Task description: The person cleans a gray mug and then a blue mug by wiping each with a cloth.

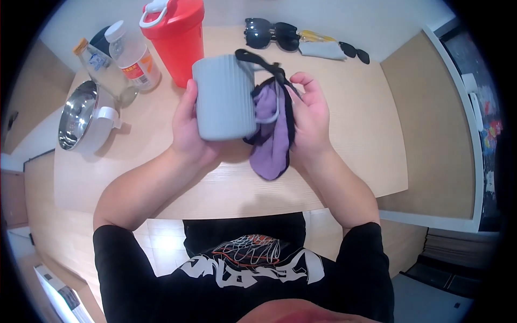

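Observation:
Above the middle of the table, my left hand (189,126) is wrapped round the left side of a blue-grey ribbed mug (225,99). The mug is upright, its handle pointing right. My right hand (311,116) holds a purple cloth item with black edging (271,151), which hangs down beside the mug and overlaps its handle. A black strap (250,56) from the cloth item reaches over the mug's upper right edge. My right fingertips are curled near the strap, and part of that hand is hidden behind the cloth.
A red shaker (175,46) stands behind the mug. To the left are a plastic bottle (134,62), a glass bottle (105,70) and a steel-lined bowl (86,118). Sunglasses (272,35), a pale pouch (322,50) and smaller dark glasses (354,52) lie at the back.

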The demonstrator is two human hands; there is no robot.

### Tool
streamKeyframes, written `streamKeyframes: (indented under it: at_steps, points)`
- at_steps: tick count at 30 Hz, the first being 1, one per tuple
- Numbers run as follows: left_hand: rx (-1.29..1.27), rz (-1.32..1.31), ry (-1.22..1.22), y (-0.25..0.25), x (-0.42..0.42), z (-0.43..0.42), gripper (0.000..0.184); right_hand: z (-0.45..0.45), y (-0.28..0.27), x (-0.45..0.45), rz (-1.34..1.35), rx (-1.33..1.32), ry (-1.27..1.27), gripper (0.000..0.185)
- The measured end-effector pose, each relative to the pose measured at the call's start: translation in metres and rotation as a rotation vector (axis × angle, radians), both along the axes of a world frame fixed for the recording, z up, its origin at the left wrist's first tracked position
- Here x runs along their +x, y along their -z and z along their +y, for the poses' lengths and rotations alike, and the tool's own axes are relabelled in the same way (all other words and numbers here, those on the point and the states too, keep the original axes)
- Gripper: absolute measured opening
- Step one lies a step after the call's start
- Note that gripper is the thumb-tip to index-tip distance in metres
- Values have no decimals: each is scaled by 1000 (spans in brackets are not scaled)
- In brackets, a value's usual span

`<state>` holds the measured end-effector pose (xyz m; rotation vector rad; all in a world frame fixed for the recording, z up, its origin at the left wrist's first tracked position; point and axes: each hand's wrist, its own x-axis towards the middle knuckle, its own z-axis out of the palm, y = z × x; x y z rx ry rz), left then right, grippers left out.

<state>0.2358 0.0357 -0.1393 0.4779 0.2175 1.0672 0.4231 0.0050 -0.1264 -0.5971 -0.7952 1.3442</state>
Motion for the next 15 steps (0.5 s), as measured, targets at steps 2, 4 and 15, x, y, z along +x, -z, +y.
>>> streamKeyframes:
  at_steps: [2,4,15]
  points:
    - [-42,4,-1,-6,1,1,64,7,6,1,-98,-55,145,23]
    - [-51,-4,21,-6,0,4,64,8,1,0,-13,-101,177,26]
    - [-24,-31,-98,0,5,2,61,-8,-16,5,125,117,-129,54]
